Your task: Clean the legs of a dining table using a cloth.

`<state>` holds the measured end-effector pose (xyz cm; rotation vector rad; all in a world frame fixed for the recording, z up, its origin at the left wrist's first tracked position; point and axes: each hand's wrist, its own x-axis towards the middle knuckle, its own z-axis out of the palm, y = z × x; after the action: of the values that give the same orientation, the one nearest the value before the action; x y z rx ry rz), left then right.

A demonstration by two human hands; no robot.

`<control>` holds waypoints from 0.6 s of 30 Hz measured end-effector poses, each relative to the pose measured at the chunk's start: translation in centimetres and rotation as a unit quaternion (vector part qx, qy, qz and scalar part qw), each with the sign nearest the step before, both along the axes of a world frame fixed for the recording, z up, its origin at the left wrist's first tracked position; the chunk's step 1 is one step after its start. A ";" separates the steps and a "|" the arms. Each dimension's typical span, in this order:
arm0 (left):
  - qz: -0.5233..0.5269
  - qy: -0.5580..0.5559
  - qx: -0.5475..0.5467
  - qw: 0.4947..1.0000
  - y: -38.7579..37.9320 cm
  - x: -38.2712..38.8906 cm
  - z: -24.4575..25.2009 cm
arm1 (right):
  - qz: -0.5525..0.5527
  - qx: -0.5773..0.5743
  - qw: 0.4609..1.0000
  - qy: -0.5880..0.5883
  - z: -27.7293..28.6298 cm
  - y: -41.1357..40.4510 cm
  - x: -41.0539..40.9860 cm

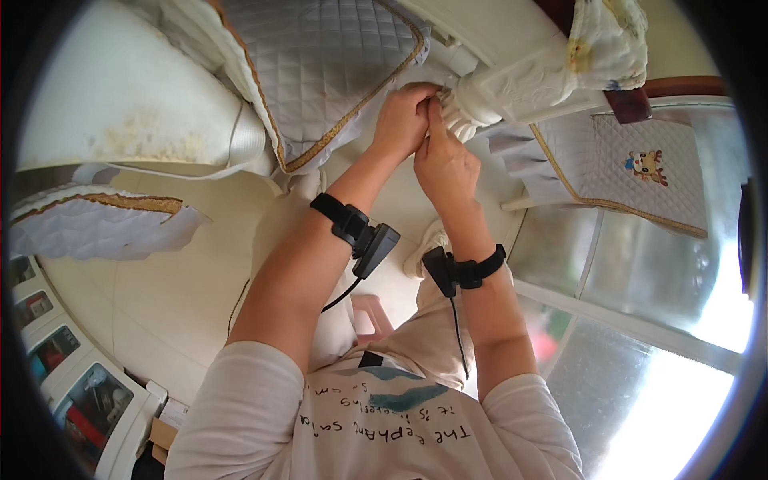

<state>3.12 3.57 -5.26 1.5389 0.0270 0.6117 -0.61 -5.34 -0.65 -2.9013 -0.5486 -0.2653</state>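
Observation:
My left hand [403, 120] and my right hand [447, 159] meet at the upper middle, fingertips close together beside a fluted white table leg [465, 111]. The fingers of both are bent inwards, and whatever may lie between them is hidden. Left of my hands hangs a quilted grey chair cover [336, 66] with gold trim. Above the leg runs the carved white table edge [528, 78]. Each of my forearms wears a black strap with a small black device and cable.
A second quilted cover [636, 162] with a deer patch hangs at the right, before glass panels [570, 246]. A pink plastic stool [369, 318] stands below me. At left are a stained white chair back [150, 108], another cover [102, 222] and storage drawers with clear windows [96, 390].

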 end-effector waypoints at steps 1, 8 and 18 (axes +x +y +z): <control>-0.024 0.049 -0.013 0.998 0.1 0.1 -0.2 | -0.016 -0.047 0.999 0.014 0.1 0.4 0.3; 0.059 0.148 -0.042 0.986 -0.9 -0.1 -1.5 | 0.000 -0.067 0.997 0.040 0.8 -0.1 0.6; -0.042 0.211 0.150 0.965 0.6 0.4 -1.9 | -0.012 -0.014 1.000 -0.018 0.2 -0.2 -0.5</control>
<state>3.50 4.18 -7.18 1.9329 0.2000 0.2163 -1.11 -5.51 -0.46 -2.9381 -0.5273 -0.3177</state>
